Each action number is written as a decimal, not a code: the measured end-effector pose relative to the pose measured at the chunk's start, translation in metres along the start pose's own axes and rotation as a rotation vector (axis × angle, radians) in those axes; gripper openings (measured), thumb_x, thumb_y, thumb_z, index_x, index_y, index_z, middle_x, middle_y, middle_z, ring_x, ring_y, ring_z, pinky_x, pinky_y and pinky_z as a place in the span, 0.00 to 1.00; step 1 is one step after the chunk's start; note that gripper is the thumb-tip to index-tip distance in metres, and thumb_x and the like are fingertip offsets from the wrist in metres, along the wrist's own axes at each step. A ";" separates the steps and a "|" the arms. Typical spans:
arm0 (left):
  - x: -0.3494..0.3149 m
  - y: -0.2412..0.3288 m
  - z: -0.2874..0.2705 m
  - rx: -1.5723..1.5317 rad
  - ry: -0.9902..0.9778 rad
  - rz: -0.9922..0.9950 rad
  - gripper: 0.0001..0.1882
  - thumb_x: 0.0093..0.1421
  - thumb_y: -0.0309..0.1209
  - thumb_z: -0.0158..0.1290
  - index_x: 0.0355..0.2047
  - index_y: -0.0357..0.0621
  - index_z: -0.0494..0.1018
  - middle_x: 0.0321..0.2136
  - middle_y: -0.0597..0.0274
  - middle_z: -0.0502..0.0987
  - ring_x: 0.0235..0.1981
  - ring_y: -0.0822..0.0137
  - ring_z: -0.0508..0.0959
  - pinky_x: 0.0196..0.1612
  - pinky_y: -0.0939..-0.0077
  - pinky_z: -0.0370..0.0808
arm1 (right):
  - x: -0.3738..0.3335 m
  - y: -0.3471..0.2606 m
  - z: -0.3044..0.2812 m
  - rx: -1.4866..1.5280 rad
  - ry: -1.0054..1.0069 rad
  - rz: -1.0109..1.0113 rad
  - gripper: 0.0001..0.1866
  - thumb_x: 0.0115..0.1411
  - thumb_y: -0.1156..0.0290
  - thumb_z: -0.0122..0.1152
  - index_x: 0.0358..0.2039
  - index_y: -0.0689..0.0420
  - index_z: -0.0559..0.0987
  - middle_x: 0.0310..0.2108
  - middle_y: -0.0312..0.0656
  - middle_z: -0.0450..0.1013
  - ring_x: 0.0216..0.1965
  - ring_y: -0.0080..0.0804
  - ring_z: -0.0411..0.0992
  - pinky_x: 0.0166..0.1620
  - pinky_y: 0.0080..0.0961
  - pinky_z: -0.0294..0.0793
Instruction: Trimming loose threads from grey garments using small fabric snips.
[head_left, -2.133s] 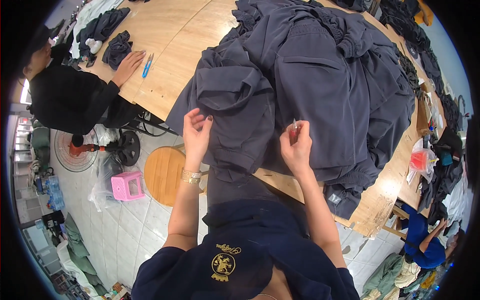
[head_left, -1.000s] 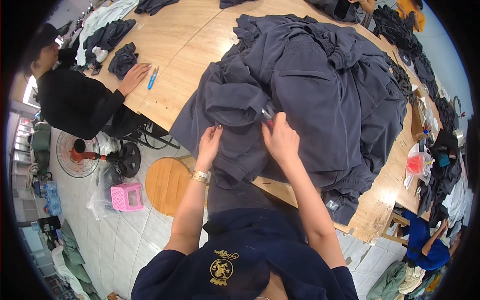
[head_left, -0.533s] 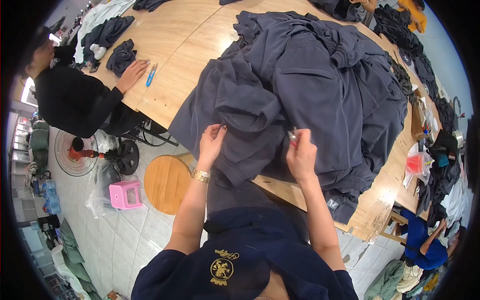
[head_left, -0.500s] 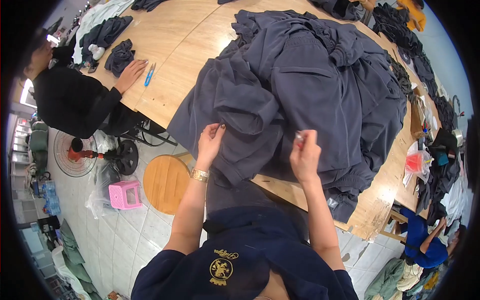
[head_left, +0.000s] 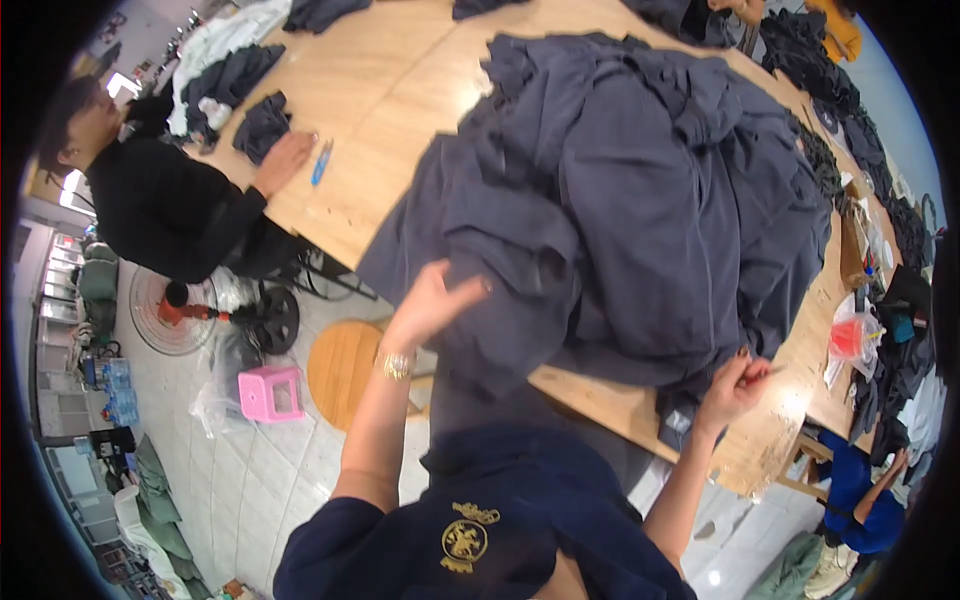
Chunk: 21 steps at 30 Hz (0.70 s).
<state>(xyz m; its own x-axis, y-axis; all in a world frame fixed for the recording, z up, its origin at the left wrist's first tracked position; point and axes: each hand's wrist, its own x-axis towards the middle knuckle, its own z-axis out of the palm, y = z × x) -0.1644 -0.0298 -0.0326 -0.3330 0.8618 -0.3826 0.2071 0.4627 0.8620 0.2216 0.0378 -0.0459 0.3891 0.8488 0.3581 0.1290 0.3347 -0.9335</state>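
A big heap of dark grey garments (head_left: 640, 210), with a trouser leg and seams showing, lies on the wooden table before me. My left hand (head_left: 435, 305) is at the left of the heap, thumb and fingers apart, holding nothing; it is somewhat blurred. Beside its fingers a loose fold of cloth (head_left: 500, 320) hangs over the table edge. At the heap's right front corner, my right hand (head_left: 735, 392) is closed around small thread snips (head_left: 772, 371). Only a thin tip and a bit of red show past the fingers.
A person in black (head_left: 170, 205) sits at the left, a hand near blue thread snips (head_left: 321, 163). A round wooden stool (head_left: 345, 372), pink stool (head_left: 270, 393) and fan (head_left: 172, 310) stand left. A clear bag with something red (head_left: 850, 338) is at the right edge.
My right hand has moved right and nearer, from the front of the heap to its right corner. My left hand has opened away from the cloth. The whole view has shifted slightly.
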 end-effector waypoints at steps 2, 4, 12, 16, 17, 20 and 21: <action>-0.030 0.070 -0.008 0.213 -0.273 0.015 0.33 0.47 0.42 0.64 0.43 0.22 0.69 0.37 0.49 0.77 0.40 0.69 0.74 0.45 0.77 0.70 | -0.004 -0.007 -0.006 -0.090 0.045 0.000 0.13 0.63 0.77 0.51 0.27 0.53 0.57 0.19 0.27 0.51 0.16 0.10 0.50 0.19 0.10 0.49; -0.052 0.091 -0.025 -0.112 -0.471 0.258 0.21 0.46 0.33 0.65 0.35 0.29 0.73 0.31 0.62 0.78 0.35 0.76 0.73 0.41 0.82 0.69 | -0.008 -0.008 -0.005 -0.032 0.074 0.061 0.14 0.63 0.77 0.51 0.27 0.54 0.57 0.20 0.27 0.50 0.17 0.10 0.49 0.19 0.11 0.48; -0.012 0.151 -0.096 -0.338 -0.070 0.308 0.20 0.53 0.33 0.58 0.44 0.35 0.70 0.37 0.65 0.76 0.35 0.75 0.76 0.41 0.82 0.72 | -0.022 -0.009 0.016 -0.154 -0.083 -0.002 0.13 0.63 0.79 0.49 0.26 0.56 0.56 0.24 0.28 0.48 0.24 0.14 0.47 0.27 0.12 0.49; 0.050 0.233 -0.120 -0.480 0.221 0.575 0.19 0.55 0.38 0.58 0.41 0.38 0.72 0.36 0.64 0.75 0.35 0.73 0.76 0.40 0.78 0.71 | -0.021 -0.013 0.015 -0.194 -0.085 -0.054 0.14 0.62 0.79 0.50 0.25 0.56 0.56 0.24 0.28 0.48 0.24 0.14 0.48 0.26 0.12 0.50; 0.074 0.242 -0.128 -0.503 0.273 0.667 0.19 0.55 0.40 0.58 0.41 0.39 0.72 0.37 0.64 0.75 0.38 0.72 0.75 0.43 0.73 0.70 | -0.022 -0.014 0.014 -0.202 -0.078 -0.060 0.14 0.62 0.79 0.50 0.25 0.56 0.56 0.24 0.28 0.48 0.24 0.14 0.48 0.26 0.12 0.50; 0.124 0.253 -0.124 -0.495 0.452 0.547 0.25 0.54 0.44 0.57 0.47 0.40 0.69 0.46 0.61 0.71 0.55 0.68 0.63 0.55 0.52 0.55 | -0.026 -0.009 0.009 -0.146 -0.026 0.003 0.14 0.62 0.79 0.51 0.25 0.56 0.57 0.23 0.28 0.50 0.23 0.13 0.49 0.25 0.12 0.51; 0.146 0.239 -0.138 -0.459 0.582 0.549 0.31 0.54 0.45 0.57 0.53 0.42 0.64 0.47 0.61 0.71 0.55 0.70 0.62 0.53 0.59 0.58 | -0.029 -0.009 0.013 -0.141 -0.045 0.032 0.13 0.62 0.79 0.51 0.26 0.56 0.58 0.23 0.28 0.52 0.23 0.13 0.49 0.25 0.12 0.51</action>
<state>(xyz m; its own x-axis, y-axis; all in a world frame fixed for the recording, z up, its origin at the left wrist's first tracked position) -0.2903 0.1773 0.1633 -0.7317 0.6383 0.2391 0.1290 -0.2149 0.9681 0.1974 0.0155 -0.0476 0.3542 0.8766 0.3257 0.2448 0.2493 -0.9370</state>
